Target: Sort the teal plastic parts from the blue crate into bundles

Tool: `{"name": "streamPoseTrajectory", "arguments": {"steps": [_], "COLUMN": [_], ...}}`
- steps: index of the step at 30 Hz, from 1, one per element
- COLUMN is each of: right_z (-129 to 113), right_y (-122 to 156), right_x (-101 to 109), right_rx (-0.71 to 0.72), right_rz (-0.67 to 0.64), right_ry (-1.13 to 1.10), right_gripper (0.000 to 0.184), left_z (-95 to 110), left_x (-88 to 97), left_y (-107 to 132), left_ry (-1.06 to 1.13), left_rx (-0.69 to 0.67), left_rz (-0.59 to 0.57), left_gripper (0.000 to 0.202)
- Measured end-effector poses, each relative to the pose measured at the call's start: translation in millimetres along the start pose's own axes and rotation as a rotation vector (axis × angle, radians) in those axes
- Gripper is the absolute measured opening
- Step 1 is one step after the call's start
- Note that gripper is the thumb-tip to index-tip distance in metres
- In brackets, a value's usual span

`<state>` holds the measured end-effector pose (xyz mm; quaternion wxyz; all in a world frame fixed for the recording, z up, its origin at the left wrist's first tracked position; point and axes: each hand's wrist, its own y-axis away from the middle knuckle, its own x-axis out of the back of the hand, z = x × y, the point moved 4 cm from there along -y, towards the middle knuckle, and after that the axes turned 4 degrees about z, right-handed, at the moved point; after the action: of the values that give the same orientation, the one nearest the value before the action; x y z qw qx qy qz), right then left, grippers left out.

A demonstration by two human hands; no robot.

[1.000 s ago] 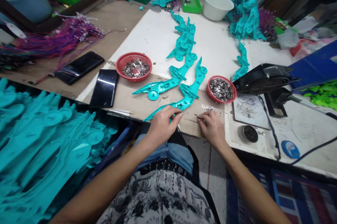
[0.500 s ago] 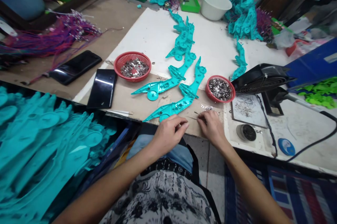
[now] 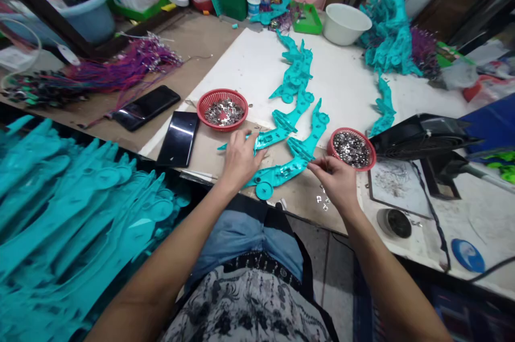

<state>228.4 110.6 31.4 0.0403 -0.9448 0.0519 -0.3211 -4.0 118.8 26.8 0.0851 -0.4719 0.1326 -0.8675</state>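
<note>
My left hand (image 3: 240,162) lies over the lower end of a teal plastic part (image 3: 277,135), thumb and fingers apart, hiding the part's disc. My right hand (image 3: 336,178) is closed in a pinch, its fingertips close to the middle of a second teal plastic part (image 3: 298,162). What the pinch holds is too small to make out. Small metal clips (image 3: 323,200) lie on the board just below my right hand. A red basket of metal pieces (image 3: 222,110) stands beyond my left hand, and another red basket (image 3: 351,149) is just beyond my right.
More teal parts (image 3: 295,71) lie farther back. Two black phones (image 3: 178,138) rest at left, near bundled purple wires (image 3: 116,71). A black fan (image 3: 422,135), a small round tin (image 3: 396,223) and a blue lid (image 3: 467,255) are at right. Stacked teal parts (image 3: 80,213) fill the lower left.
My left hand has moved forward and left onto the farther teal part. My right hand has moved up toward the nearer part, uncovering the small clips. The camera view has shifted slightly.
</note>
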Motion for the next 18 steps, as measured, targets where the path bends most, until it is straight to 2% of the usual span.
{"name": "streamPoseTrajectory", "arguments": {"steps": [2,4,7,9,12,18], "right_z": [-12.5,-19.7,-20.7,-18.0,-14.4,-16.0], "right_y": [-23.4,-44.9,-68.6,-77.3,-81.7,-80.1], "right_x": [-20.6,-44.9,-76.2,-88.9,-96.3,-96.3], "right_rx": [-0.057,-0.075,-0.070,-0.068,-0.076,-0.091], "right_rz": [-0.023,-0.053,-0.085,-0.098,-0.107,-0.092], "right_ry": [-0.093,-0.142,-0.129,-0.073,0.011,0.154], "right_gripper": [0.021,0.019,0.018,0.016,0.016,0.017], "left_z": [-8.6,-10.7,-7.3,-5.2,-6.0,-9.3], "left_x": [-12.0,-21.0,-25.3,-24.8,-24.1,-25.3], "left_y": [-10.8,-14.9,-14.0,-12.7,-12.6,-13.3], "left_ry": [-0.135,-0.212,-0.254,-0.251,-0.241,-0.208], "left_rx": [-0.019,-0.024,-0.025,-0.024,-0.009,0.002], "left_rz": [-0.078,-0.137,-0.160,-0.159,-0.159,-0.155], "left_gripper": [0.048,0.046,0.041,0.040,0.041,0.041]}}
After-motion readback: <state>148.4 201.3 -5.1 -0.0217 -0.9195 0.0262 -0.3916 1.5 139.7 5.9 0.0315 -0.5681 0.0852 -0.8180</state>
